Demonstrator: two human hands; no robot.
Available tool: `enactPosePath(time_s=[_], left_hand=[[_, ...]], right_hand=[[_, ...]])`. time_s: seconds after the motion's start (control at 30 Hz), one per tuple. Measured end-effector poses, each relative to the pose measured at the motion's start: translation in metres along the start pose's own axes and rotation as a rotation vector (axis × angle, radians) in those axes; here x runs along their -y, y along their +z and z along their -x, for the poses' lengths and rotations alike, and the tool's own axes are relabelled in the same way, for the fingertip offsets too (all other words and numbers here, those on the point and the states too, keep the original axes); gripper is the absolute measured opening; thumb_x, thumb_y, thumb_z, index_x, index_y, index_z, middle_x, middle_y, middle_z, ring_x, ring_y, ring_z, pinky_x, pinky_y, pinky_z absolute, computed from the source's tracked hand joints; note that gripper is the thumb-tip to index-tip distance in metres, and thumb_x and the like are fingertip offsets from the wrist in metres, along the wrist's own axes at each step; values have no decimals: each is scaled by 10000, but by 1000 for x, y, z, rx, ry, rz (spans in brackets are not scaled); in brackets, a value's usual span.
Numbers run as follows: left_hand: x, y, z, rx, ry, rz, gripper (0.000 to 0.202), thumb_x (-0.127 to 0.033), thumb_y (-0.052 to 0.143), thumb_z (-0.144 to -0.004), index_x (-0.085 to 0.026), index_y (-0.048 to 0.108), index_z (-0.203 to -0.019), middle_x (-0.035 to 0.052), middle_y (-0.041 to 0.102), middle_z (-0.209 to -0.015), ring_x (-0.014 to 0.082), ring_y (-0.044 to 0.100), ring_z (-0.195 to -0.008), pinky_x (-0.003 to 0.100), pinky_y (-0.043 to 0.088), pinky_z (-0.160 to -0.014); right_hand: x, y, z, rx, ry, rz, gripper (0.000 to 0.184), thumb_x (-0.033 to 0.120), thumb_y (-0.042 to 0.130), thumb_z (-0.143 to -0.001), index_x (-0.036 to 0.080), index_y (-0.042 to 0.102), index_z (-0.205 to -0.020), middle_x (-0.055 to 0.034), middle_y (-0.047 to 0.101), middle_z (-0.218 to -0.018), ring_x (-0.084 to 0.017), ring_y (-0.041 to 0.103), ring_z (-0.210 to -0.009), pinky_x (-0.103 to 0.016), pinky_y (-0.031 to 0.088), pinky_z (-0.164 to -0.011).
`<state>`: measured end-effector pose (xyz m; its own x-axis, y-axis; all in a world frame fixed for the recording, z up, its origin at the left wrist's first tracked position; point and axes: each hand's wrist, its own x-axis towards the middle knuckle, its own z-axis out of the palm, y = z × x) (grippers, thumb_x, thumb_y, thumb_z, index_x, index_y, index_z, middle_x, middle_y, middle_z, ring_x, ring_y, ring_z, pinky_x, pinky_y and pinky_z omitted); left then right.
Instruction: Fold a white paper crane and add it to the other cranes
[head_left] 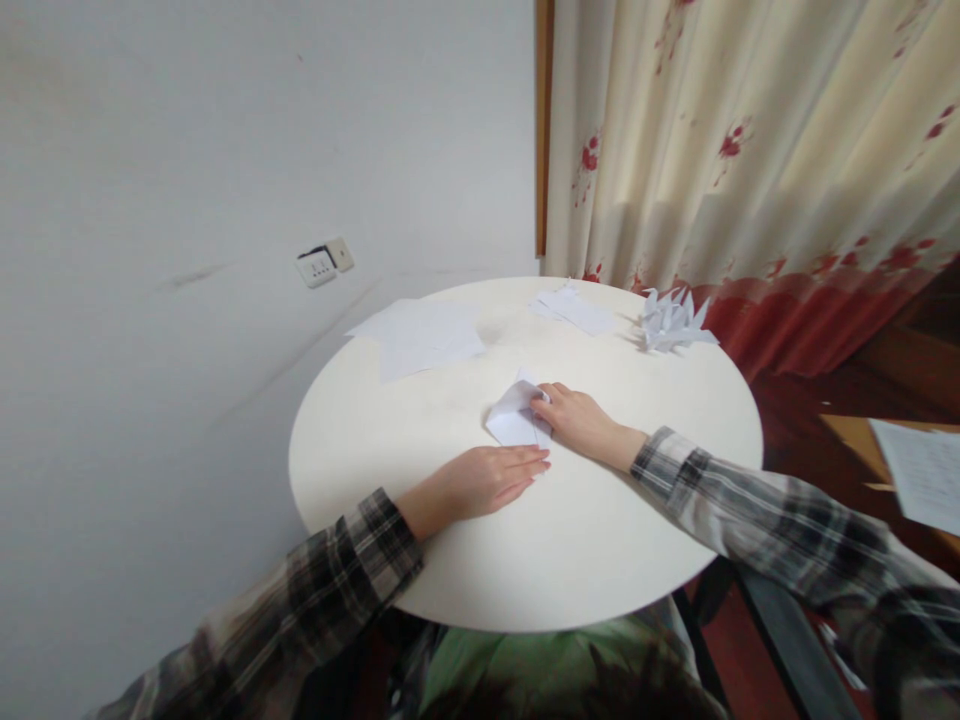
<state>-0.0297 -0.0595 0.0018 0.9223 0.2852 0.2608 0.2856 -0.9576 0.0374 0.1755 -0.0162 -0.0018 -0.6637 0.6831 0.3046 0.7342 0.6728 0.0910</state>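
Observation:
A small folded piece of white paper [514, 412] lies near the middle of the round white table [600, 540]. My left hand [484, 480] lies flat on the table just below the paper, fingers stretched out and together, fingertips at its lower corner. My right hand [574, 418] rests on the paper's right side with its fingers curled, pressing down on a fold. Both arms wear plaid sleeves.
Flat white sheets [424, 335] lie at the table's far left, more paper [574, 308] at the far middle, and a pile of folded paper figures [671, 320] at the far right. A wall with a socket [322, 263] is left; a curtain [750, 150] hangs behind.

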Motion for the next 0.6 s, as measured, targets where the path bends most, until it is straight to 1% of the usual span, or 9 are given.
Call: enactPosePath(time_s=[0.17,0.33,0.6], left_hand=[[0,0,0,3,4,-10,323,-151,381,-908,-107,501,-1204,104,534,-1263,147,479,-1191,297,397,-1008],[-1,1,0,0,5,-19,323,-149,381,-907,-90,509,-1198,114,539,-1256,153,485,-1185,303,401,-1007],[0,0,-1,-11,-16,26,320,-152,383,-903,-113,518,-1190,98,544,-1253,143,493,-1176,302,410,-1001]], right_hand=[[0,0,0,15,21,31,181,144,457,-868,151,514,-1039,-128,508,-1113,-202,499,-932,-291,444,-688],[0,0,-1,15,21,27,179,183,428,-892,144,517,-1043,-135,518,-1089,-205,503,-923,-297,445,-688],[1,-2,0,24,32,1,178,183,425,-897,149,518,-1044,-133,521,-1085,-203,506,-929,-300,446,-698]])
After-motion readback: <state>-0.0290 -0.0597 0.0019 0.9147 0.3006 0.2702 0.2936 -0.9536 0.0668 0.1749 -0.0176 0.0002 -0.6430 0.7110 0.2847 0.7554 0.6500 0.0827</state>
